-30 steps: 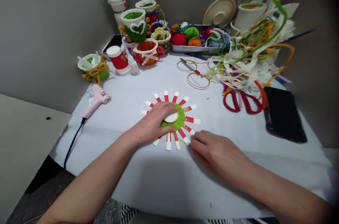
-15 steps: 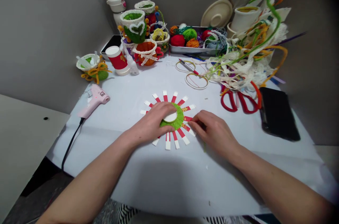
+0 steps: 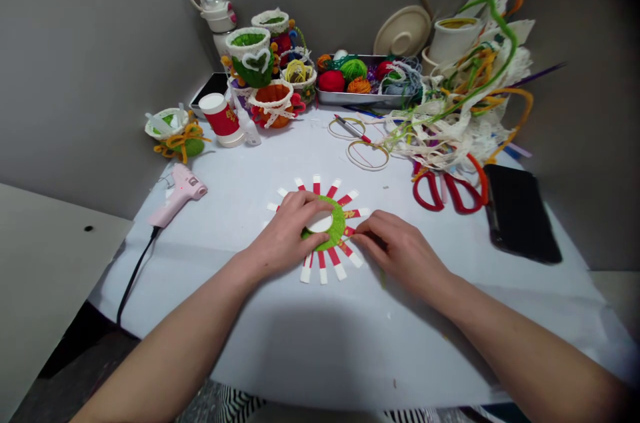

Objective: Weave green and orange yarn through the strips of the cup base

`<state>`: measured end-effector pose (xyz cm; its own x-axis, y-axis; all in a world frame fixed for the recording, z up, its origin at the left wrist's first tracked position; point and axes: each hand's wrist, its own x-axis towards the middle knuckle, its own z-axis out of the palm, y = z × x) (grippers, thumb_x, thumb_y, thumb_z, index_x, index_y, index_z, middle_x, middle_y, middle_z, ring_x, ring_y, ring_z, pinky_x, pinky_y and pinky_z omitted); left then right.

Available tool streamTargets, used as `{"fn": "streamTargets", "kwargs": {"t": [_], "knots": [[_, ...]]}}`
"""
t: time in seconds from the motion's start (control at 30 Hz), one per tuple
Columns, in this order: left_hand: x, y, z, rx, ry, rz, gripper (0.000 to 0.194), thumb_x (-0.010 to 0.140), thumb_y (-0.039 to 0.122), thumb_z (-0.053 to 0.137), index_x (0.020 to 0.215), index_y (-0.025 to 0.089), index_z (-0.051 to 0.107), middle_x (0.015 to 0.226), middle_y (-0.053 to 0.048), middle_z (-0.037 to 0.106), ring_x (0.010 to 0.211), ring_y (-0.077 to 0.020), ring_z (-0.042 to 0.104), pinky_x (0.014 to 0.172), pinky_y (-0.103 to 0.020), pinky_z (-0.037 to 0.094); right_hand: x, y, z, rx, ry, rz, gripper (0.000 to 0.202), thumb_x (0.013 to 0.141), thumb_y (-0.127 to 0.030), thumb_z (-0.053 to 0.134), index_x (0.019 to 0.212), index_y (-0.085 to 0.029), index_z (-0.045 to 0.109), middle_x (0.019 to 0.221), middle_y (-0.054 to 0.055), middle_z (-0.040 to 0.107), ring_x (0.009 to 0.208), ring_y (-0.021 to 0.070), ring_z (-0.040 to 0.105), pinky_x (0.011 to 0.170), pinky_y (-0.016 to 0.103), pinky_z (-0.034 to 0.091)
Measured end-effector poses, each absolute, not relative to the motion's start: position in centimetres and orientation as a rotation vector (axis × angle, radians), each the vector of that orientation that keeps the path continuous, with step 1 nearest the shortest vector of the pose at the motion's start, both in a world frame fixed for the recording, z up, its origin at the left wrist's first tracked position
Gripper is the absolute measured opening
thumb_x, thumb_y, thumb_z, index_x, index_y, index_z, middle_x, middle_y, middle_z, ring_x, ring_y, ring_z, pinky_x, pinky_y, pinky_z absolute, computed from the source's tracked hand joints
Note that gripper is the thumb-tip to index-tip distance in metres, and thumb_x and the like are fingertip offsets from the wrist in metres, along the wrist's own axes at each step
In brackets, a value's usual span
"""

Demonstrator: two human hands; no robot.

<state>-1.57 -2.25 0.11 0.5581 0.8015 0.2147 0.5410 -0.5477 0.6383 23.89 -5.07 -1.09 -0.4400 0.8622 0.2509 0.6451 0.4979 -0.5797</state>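
Observation:
A paper cup (image 3: 333, 258), cut into red and white strips, lies splayed out like a sun on the table. Green yarn (image 3: 338, 218) is woven in a band around its white round base (image 3: 320, 222). My left hand (image 3: 285, 233) lies over the cup's left side, fingers at the far edge of the base and thumb at the near side, gripping it. On the right, my right hand (image 3: 397, 243) is closed in a pinch at the strip ends. A thin green strand runs from the band to its fingertips, and a tail of it hangs below the hand.
To the left lies a pink glue gun (image 3: 179, 195) with a black cord. Decorated yarn cups (image 3: 274, 106), a red paper cup (image 3: 220, 118) and a tray of yarn balls (image 3: 367, 98) stand behind. Red-handled scissors (image 3: 453, 193), a black phone (image 3: 523, 213) and tangled lace (image 3: 455, 123) are on the right.
The splayed cup has turned slightly clockwise under my left hand. My right hand stays pinched beside it, with only a slight shift.

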Motion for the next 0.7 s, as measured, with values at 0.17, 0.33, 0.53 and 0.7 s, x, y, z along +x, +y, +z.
{"fn": "streamTargets", "kwargs": {"t": [0.17, 0.33, 0.53, 0.7], "knots": [[-2.2, -2.0, 1.0, 2.304, 0.834, 0.596, 0.047, 0.096, 0.008, 0.063, 0.138, 0.026, 0.05, 0.142, -0.01, 0.061, 0.136, -0.0275, 0.055, 0.116, -0.053, 0.047, 23.7, -5.5, -0.5, -0.996, -2.27, 0.573, 0.013, 0.106, -0.016, 0.056, 0.103, -0.018, 0.069, 0.095, 0.007, 0.068, 0.089, 0.0198, 0.064, 0.078, 0.032, 0.052], [-2.2, -1.7, 0.7, 2.283, 0.813, 0.546, 0.04, 0.095, 0.006, 0.058, 0.13, 0.023, 0.054, 0.143, -0.012, 0.061, 0.138, -0.0264, 0.055, 0.117, -0.051, 0.048, 23.8, -5.7, -0.7, -1.042, -2.326, 0.599, 0.014, 0.106, -0.018, 0.055, 0.102, -0.018, 0.069, 0.096, 0.007, 0.069, 0.09, 0.0203, 0.065, 0.079, 0.033, 0.053], [-2.0, -1.8, 0.7, 2.287, 0.834, 0.528, 0.045, 0.09, 0.021, 0.076, 0.13, 0.023, 0.054, 0.145, -0.014, 0.059, 0.141, -0.0312, 0.053, 0.116, -0.053, 0.047, 24.4, -6.3, -0.3, -1.067, -2.437, 0.563, 0.024, 0.108, -0.02, 0.048, 0.106, -0.019, 0.072, 0.097, 0.008, 0.068, 0.089, 0.0207, 0.063, 0.076, 0.033, 0.052], [-1.9, -1.9, 0.4, 2.286, 0.837, 0.512, 0.045, 0.093, 0.028, 0.079, 0.131, 0.024, 0.055, 0.143, -0.014, 0.059, 0.14, -0.0316, 0.052, 0.115, -0.054, 0.048, 24.8, -6.9, 0.9, -1.01, -2.563, 0.491, 0.028, 0.108, -0.016, 0.044, 0.106, -0.019, 0.072, 0.096, 0.009, 0.067, 0.084, 0.0196, 0.061, 0.069, 0.03, 0.049]]}}
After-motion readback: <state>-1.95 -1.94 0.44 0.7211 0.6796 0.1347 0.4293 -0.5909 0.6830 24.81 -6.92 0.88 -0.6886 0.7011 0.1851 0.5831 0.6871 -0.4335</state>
